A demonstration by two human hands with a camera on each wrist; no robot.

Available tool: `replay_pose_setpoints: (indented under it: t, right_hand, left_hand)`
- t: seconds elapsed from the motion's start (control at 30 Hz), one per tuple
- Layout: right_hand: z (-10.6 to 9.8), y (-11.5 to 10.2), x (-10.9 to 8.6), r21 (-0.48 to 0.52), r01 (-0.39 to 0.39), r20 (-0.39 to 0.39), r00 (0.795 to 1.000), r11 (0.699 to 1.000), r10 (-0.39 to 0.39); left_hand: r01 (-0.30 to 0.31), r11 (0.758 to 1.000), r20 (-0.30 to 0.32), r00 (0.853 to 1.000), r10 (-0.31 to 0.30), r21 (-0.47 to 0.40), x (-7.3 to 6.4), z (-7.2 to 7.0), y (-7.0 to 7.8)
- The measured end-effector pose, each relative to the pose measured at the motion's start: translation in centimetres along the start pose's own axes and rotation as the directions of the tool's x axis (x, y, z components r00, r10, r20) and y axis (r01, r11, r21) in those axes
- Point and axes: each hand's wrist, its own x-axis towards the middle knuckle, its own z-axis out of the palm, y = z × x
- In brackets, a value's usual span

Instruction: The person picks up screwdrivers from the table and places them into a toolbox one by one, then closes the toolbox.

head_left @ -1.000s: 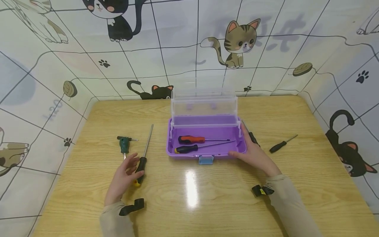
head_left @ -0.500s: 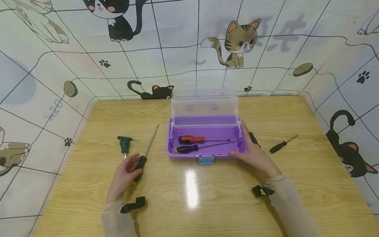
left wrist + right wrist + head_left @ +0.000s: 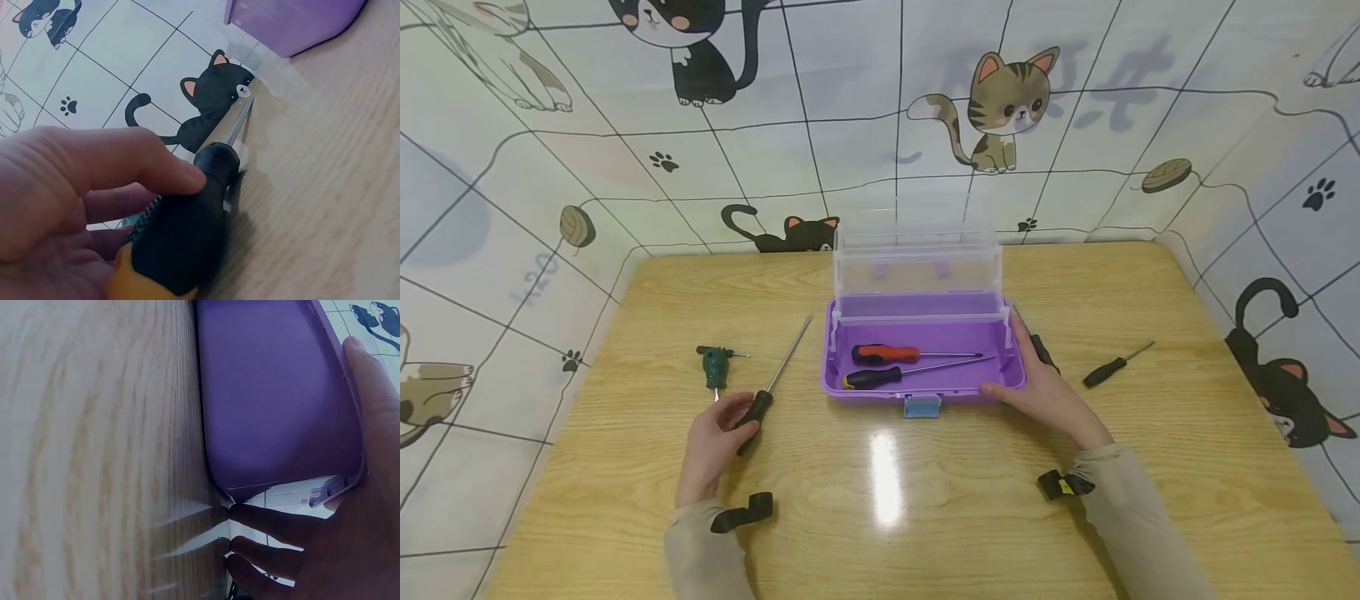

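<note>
My left hand (image 3: 711, 437) holds a long screwdriver (image 3: 758, 408) by its black handle with a yellow butt. In the left wrist view the thumb presses the screwdriver's handle (image 3: 187, 231), and the shaft points away over the table. My right hand (image 3: 1041, 387) grips the right end of a purple toolbox (image 3: 951, 398), thumb at the front rim and fingers along the side. The right wrist view shows the fingers (image 3: 275, 525) reaching past the box's lower corner. Inside the box lie a red-and-black screwdriver (image 3: 887, 354) and a black-and-yellow one (image 3: 872, 378).
The toolbox's clear lid (image 3: 917, 275) stands raised at the back. A green-handled tool with a black crosspiece (image 3: 715, 367) lies at left. Right of the box are a small black screwdriver (image 3: 1105, 372) and another dark-handled screwdriver (image 3: 1042, 348), partly behind my right hand. Patterned walls edge the table.
My left hand has closed round the long screwdriver's handle and moved slightly right. The screwdriver's tip has swung right, towards the box. My right hand and the toolbox stay in place.
</note>
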Motion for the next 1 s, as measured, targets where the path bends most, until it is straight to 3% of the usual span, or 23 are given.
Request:
replay_pose_setpoints:
  t: [0.23,0.63,0.77,1.0]
  right_hand:
    - [0.0,0.1,0.1,0.008,-0.005,0.004,1.0,1.0,0.005]
    - [0.0,-0.1,0.0,0.002,-0.023,-0.003,1.0,1.0,0.023]
    - [-0.1,-0.2,-0.1,0.008,-0.024,-0.002,1.0,1.0,0.024]
    - [0.2,0.1,-0.1,0.012,-0.017,-0.004,1.0,1.0,0.017]
  left_hand:
    - [-0.001,1.0,-0.01,1.0,0.0,-0.021,-0.2,0.1,-0.1]
    - [-0.084,0.991,-0.026,0.996,0.087,0.1,-0.4,0.9,-0.1]
    - [-0.095,0.99,-0.074,0.992,0.103,0.108,-0.2,1.2,-0.1]
    - [-0.094,0.993,-0.208,0.972,0.108,0.072,0.2,1.4,-0.3]
